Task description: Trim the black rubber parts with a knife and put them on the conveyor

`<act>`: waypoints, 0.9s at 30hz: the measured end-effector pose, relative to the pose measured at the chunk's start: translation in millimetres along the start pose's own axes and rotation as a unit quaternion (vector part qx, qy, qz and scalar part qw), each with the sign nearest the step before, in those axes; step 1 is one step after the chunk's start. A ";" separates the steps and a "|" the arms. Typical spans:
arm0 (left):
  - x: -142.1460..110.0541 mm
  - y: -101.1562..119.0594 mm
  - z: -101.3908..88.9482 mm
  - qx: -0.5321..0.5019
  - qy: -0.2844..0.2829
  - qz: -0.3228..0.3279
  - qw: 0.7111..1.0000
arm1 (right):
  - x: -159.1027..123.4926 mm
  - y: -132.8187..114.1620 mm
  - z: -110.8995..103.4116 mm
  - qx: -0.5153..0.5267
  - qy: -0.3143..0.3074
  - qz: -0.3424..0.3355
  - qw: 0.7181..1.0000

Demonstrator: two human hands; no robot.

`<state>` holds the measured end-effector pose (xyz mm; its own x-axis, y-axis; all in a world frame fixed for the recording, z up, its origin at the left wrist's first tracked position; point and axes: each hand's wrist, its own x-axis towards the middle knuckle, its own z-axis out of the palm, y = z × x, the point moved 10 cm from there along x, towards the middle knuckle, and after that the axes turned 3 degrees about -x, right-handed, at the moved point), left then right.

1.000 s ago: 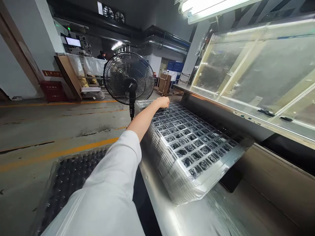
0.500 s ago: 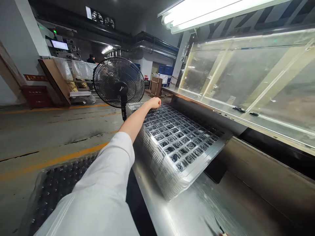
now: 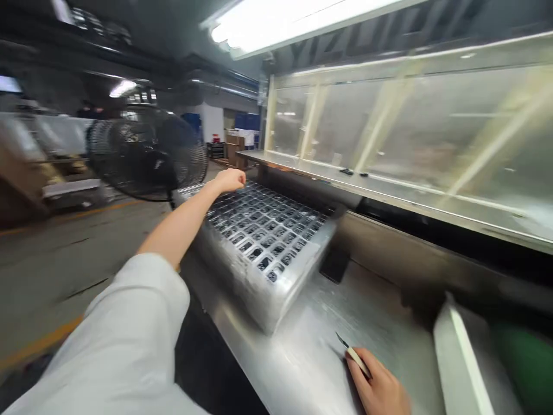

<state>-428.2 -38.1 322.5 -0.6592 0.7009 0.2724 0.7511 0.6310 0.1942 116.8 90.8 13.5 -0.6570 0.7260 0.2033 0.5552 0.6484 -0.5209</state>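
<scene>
Stainless steel forms the long surface [image 3: 302,357] in front of the person, and a stack of clear plastic trays [image 3: 263,271] sits on it at a slant, its far end reaching toward a black standing fan [image 3: 147,153]. The top tray is divided into rows of small cells, each holding a dark round part [image 3: 264,263]. From where I stand, the person's left arm stretches out in a white sleeve [image 3: 129,323], and the left hand [image 3: 228,181] lies at the far end of the stack, fingers bunched together. Motion blur hides whether it grips the tray rim or only rests there. The right hand [image 3: 378,383] is low over the steel near the front, well apart from the stack, pinching a small knife [image 3: 356,358] with a pale handle between thumb and fingers, its thin blade pointing up and to the left. Beside that hand stands a white-edged panel [image 3: 458,357], with something green [image 3: 525,369] next to it. Above the surface, a long metal ledge [image 3: 345,172] runs beneath glazed panels [image 3: 389,121] and a bright fluorescent tube [image 3: 280,23].
</scene>
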 end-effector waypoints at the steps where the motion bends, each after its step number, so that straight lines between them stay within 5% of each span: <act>1: -5.7 18.9 -2.8 0.008 0.000 0.029 1.000 | -2.0 -9.0 -4.5 -0.004 0.014 -0.011 1.000; 6: -65.5 163.5 17.1 0.066 -0.051 0.278 0.957 | -3.2 -37.8 -12.9 -0.068 0.007 -0.010 0.998; 13: -307.8 389.2 46.7 0.083 -0.033 0.690 0.718 | -8.7 -31.2 -20.1 -0.050 0.018 0.020 0.998; 16: -351.5 467.6 44.3 0.033 -0.023 0.743 0.668 | -11.3 -33.4 -22.1 -0.053 0.018 0.013 0.998; 19: -342.1 543.1 44.2 -0.030 -0.001 0.734 0.678 | -13.3 -35.2 -24.5 -0.060 0.020 0.008 0.998; 22: -307.5 608.2 66.9 -0.068 -0.018 0.662 0.746 | -15.0 -34.3 -24.9 -0.071 0.026 0.007 0.997; 25: -279.8 650.5 105.7 -0.076 -0.054 0.575 0.813 | -16.5 -33.4 -23.7 -0.082 0.029 0.000 0.996; 27: -274.7 667.8 128.8 -0.072 -0.069 0.553 0.827 | -17.6 -33.3 -24.2 -0.086 0.032 -0.007 0.996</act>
<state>249.9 233.7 256.1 0.4443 0.8605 0.2492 0.8872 -0.4612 0.0108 122.2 62.0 47.3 -0.6345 0.7259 0.2653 0.6291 0.6845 -0.3683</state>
